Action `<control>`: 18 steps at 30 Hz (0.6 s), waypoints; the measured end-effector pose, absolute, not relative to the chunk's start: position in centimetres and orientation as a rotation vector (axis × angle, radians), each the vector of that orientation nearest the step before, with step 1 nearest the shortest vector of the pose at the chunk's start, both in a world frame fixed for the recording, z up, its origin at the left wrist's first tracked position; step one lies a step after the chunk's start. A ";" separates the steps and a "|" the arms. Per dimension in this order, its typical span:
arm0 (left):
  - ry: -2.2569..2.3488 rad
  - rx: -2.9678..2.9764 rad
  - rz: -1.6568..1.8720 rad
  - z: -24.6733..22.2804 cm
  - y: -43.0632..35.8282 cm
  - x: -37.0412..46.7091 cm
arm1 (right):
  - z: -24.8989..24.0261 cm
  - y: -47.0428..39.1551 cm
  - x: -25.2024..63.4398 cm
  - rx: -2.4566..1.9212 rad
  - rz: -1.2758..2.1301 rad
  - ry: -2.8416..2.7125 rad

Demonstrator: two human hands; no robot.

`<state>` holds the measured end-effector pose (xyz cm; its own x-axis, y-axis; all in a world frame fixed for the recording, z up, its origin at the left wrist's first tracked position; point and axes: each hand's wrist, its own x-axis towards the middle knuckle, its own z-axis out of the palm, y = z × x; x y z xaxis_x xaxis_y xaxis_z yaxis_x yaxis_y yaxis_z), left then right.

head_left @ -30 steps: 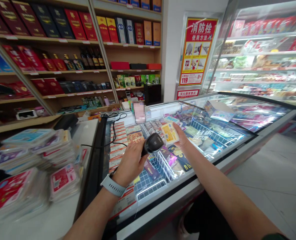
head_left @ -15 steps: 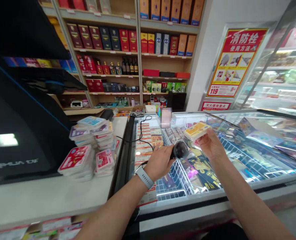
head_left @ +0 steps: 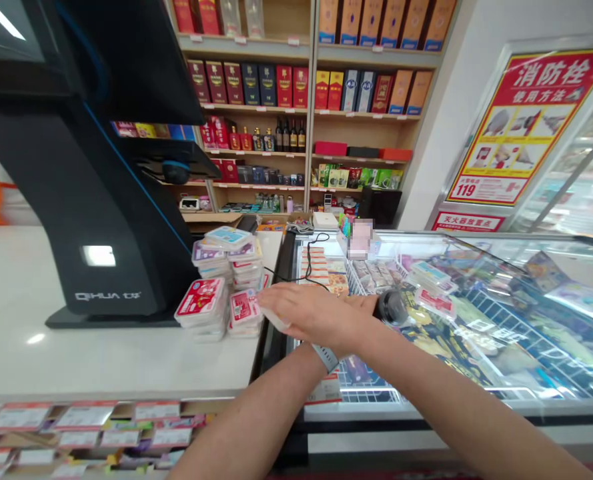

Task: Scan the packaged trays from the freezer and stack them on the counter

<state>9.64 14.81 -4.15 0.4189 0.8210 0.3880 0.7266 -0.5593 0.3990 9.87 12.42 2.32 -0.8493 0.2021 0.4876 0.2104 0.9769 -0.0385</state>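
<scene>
My left hand [head_left: 359,302] grips a black handheld scanner [head_left: 392,307] above the freezer. My right hand [head_left: 316,313] crosses over my left wrist and covers much of the left hand. It holds a flat plastic pack [head_left: 275,321], of which only a pale edge shows below the fingers. Just left of it, on the counter's right end, stand stacks of similar packs: a red-labelled stack [head_left: 201,301], a smaller pink-red one [head_left: 245,308], and a taller one with a blue-labelled pack [head_left: 227,237] on top. A grey-banded watch [head_left: 326,358] is on my left wrist.
A black checkout terminal [head_left: 111,267] stands on the white counter [head_left: 141,367]. On the freezer's glass top [head_left: 416,393] lie a blue-labelled pack [head_left: 431,275] and a red-labelled pack [head_left: 436,303]. A black cable [head_left: 310,263] runs there. Shelves [head_left: 256,110] of boxes and bottles stand behind.
My right hand has swung left with the pack, from over the freezer to beside the stacks, crossing my left arm. My left hand still holds the scanner. The view has turned left.
</scene>
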 end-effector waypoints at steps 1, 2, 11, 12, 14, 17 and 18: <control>1.331 2.533 0.761 -4.2 15.0 9.2 | 2.0 12.7 8.8 -0.262 -0.100 -2.658; 1.303 2.553 0.706 -4.2 15.2 8.8 | 1.7 12.9 7.8 -0.214 -0.163 -2.695; 1.268 2.609 0.574 -3.9 15.7 8.2 | 0.6 14.8 3.4 0.082 -0.499 -2.864; 1.268 2.612 0.570 -3.9 15.8 8.1 | 0.5 14.8 3.4 0.077 -0.502 -2.871; 1.268 2.618 0.563 -4.0 15.8 8.1 | 0.5 14.8 3.6 0.046 -0.504 -2.879; 1.269 2.624 0.547 -4.3 15.9 8.2 | 0.7 14.7 3.9 -0.010 -0.485 -2.881; 1.273 2.625 0.541 -4.4 15.9 8.3 | 0.7 14.7 4.0 -0.022 -0.469 -2.882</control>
